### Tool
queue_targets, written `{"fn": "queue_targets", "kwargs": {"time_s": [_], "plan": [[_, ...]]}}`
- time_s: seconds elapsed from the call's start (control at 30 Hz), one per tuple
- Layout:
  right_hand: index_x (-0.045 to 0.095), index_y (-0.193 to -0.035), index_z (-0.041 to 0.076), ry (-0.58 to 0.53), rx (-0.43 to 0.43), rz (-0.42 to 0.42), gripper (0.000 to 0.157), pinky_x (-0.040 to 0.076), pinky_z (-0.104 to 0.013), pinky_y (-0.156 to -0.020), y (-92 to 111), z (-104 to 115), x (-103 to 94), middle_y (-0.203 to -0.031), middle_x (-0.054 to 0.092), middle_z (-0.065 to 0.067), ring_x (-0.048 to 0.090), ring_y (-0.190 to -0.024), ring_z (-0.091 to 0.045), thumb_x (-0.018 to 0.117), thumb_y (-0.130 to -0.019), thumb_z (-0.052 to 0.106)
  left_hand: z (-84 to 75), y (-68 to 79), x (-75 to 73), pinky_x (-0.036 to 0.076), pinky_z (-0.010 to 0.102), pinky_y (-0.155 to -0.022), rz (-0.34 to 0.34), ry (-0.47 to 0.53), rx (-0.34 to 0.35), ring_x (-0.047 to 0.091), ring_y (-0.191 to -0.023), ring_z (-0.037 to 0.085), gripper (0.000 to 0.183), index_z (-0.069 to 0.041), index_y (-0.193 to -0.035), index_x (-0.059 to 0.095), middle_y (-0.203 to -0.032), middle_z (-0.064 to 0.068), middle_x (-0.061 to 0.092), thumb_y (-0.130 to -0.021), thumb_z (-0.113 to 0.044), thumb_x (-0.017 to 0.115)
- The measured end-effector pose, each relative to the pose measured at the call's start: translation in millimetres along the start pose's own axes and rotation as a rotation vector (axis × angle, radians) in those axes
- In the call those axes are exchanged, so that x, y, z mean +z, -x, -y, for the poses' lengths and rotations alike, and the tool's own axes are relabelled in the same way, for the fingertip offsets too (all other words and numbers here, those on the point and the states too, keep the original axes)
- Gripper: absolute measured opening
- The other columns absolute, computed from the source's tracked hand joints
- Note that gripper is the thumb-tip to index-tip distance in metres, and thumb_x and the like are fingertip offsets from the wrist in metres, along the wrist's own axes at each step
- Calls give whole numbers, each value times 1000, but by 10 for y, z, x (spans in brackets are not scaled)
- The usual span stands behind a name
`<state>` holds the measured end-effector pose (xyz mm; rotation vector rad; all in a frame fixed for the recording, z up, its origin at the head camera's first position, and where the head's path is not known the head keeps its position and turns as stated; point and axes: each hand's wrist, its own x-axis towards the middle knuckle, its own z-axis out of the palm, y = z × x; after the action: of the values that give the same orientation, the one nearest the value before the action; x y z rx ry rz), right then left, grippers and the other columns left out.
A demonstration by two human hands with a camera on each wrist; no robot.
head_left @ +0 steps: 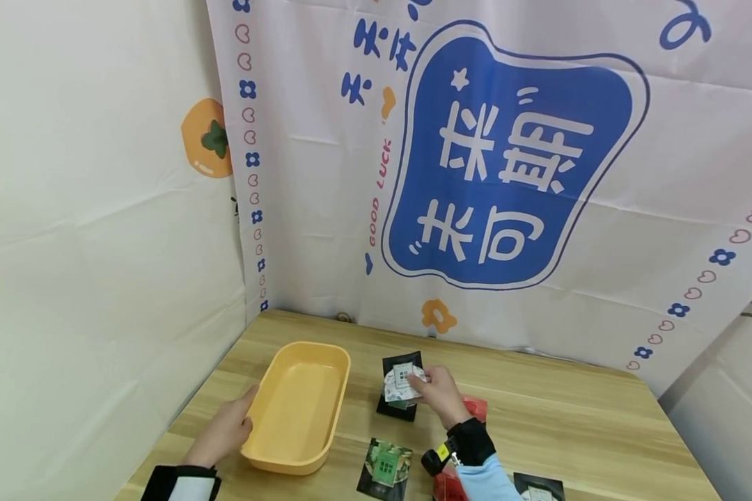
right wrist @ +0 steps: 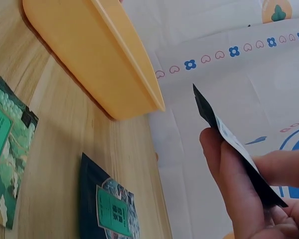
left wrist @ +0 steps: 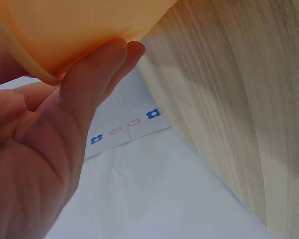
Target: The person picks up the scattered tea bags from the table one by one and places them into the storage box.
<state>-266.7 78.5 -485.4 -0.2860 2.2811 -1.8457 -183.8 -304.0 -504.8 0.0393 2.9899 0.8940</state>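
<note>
My left hand [head_left: 222, 430] grips the left side of a yellow plastic tray [head_left: 297, 410]; its thumb and fingers lie against the rim and outer wall in the left wrist view. Between thumb and fingers, my right hand [head_left: 441, 395] pinches a flat black-and-white packet [right wrist: 234, 144]. This packet is raised over the table in the right wrist view. Below it lies a dark packet with a green label [right wrist: 113, 211], partly covered by the held one in the head view. A green-patterned packet [head_left: 385, 470] lies nearer, between the tray and my right sleeve.
Red packets [head_left: 475, 408] lie partly hidden under my right forearm. Another black packet [head_left: 539, 487] is cut off at the bottom edge. The wood-grain table [head_left: 558, 410] ends at a printed cloth [head_left: 326, 209] behind and a white cloth wall [head_left: 100, 243] on the left.
</note>
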Motion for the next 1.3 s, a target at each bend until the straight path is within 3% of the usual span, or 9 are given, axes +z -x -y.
{"fn": "queue_targets", "kwargs": {"time_s": [0.17, 0.4, 0.7, 0.93, 1.1, 1.2, 1.3], "plan": [[62, -115, -15, 22, -1, -1, 30, 59, -48, -82, 0, 47, 62, -100, 73, -22, 71, -83, -17, 55, -100, 9, -1, 8, -3, 44, 31, -63, -7, 13, 3, 55, -72, 18, 62, 13, -148, 33, -130, 34, 59, -89, 8, 53], [64, -115, -14, 25, -14, 31, 30, 61, -42, -76, 23, 103, 166, -100, 73, -22, 72, -84, -18, 56, -100, 11, -12, 9, -13, 47, 35, -70, 8, 4, -15, 59, -87, 23, 62, 13, -148, 33, -133, 35, 56, -90, 7, 54], [63, -117, -14, 14, -33, 67, 31, 61, -42, -80, -21, 150, 290, -103, 72, -22, 72, -89, -21, 56, -101, 12, 8, 30, -17, 48, 37, -73, -15, -7, 9, 60, -88, 24, 62, 15, -146, 35, -132, 36, 57, -88, 8, 54], [66, -112, -12, 43, -50, 74, 29, 61, -36, -72, -46, 149, 394, -99, 73, -21, 72, -83, -19, 58, -100, 12, 1, 41, -4, 49, 38, -74, -20, -9, 15, 59, -87, 24, 61, 15, -145, 36, -130, 35, 58, -88, 8, 55], [66, -113, -12, 34, -47, 102, 28, 61, -44, -78, -87, 170, 459, -98, 73, -20, 72, -84, -18, 58, -99, 12, 6, 44, -1, 49, 39, -75, -28, -22, 17, 59, -87, 24, 60, 14, -145, 37, -129, 34, 60, -88, 7, 55], [65, -114, -12, 24, -50, 114, 29, 60, -46, -80, -109, 191, 489, -98, 73, -19, 73, -85, -20, 58, -100, 12, 5, 45, -5, 48, 34, -68, -29, 2, 17, 58, -77, 20, 61, 13, -146, 36, -123, 31, 63, -89, 7, 54], [65, -114, -12, 23, -57, 125, 28, 61, -41, -78, -117, 205, 526, -97, 73, -19, 73, -84, -22, 57, -100, 12, 8, 53, 5, 41, 28, -57, -22, 46, 16, 48, -58, 15, 61, 14, -147, 34, -110, 26, 68, -89, 9, 53]]}}
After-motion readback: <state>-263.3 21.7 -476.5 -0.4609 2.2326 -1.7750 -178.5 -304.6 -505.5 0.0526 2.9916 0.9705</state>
